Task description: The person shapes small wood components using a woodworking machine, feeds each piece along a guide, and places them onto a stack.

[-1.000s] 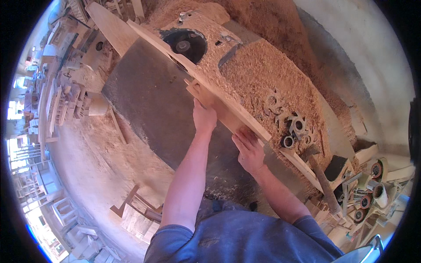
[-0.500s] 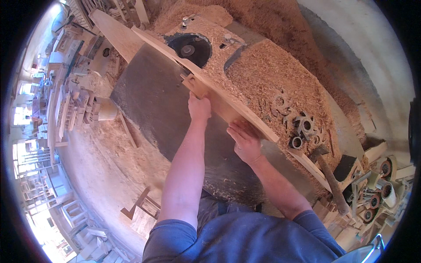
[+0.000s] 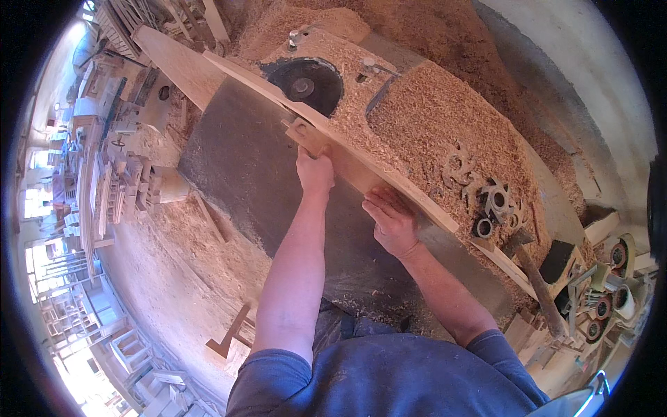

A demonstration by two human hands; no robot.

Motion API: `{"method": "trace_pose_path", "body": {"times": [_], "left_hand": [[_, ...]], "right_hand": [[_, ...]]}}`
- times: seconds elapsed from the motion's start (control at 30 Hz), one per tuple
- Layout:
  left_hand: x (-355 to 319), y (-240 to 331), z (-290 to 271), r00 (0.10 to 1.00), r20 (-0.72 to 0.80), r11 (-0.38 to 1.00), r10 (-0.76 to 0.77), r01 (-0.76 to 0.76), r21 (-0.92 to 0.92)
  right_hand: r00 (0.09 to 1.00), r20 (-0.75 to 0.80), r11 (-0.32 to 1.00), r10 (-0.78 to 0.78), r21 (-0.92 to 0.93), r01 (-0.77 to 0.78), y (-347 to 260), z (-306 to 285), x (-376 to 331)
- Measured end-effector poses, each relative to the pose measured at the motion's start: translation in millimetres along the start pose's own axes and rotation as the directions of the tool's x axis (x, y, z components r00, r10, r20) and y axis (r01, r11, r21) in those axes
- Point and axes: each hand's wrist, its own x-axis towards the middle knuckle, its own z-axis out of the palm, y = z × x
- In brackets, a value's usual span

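My left hand (image 3: 316,172) is closed on the near side of a wooden workpiece (image 3: 351,167), close to its notched far-left end. My right hand (image 3: 391,222) lies against the same piece nearer its right end, fingers together over it; its thumb is mostly hidden. The piece rests along a long wooden fence board (image 3: 424,202) that runs diagonally across a dark machine table (image 3: 243,139). Just behind the fence, beyond my left hand, a dark round disc (image 3: 303,87) with a central hub sits in the machine top.
Wood shavings (image 3: 445,104) cover the machine top behind the fence. Several metal cutter heads (image 3: 496,200) and rings lie at the right, near a hammer (image 3: 538,288). Stacked wood pieces (image 3: 125,177) stand at the left. A wooden frame part (image 3: 229,335) is low on the left.
The workpiece and both hands have slid slightly along the fence toward the far left. The view has shifted a little, and both hands keep their hold.
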Motion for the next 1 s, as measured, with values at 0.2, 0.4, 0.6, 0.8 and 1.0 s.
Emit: {"method": "trace_pose_path", "body": {"times": [0.2, 0.4, 0.6, 0.8, 1.0], "left_hand": [[30.7, -12.6, -12.4, 0.998, -0.024, 0.995, 0.049, -0.047, 0.090], [24.9, 26.5, -18.2, 0.999, 0.035, 0.999, -0.036, 0.036, 0.009], [53.1, 23.8, -30.4, 0.998, 0.049, 1.000, -0.030, 0.030, 0.003], [69.6, 34.1, -38.4, 0.993, 0.044, 0.994, -0.106, 0.108, -0.034], [106.3, 25.0, -48.7, 0.992, 0.101, 0.995, -0.077, 0.083, -0.051]], "right_hand": [[1.000, -0.017, 0.999, 0.006, 0.049, -0.006, -5.7, 13.4, 13.7], [1.000, -0.003, 0.997, 0.023, 0.073, -0.022, -4.3, 31.3, 27.4], [1.000, 0.021, 1.000, 0.018, 0.019, -0.018, -10.9, 47.4, 44.5], [1.000, 0.017, 1.000, 0.023, -0.001, -0.023, -10.7, 67.3, 58.1], [1.000, 0.002, 0.999, 0.030, -0.037, -0.030, -16.7, 74.2, 76.0]]}}
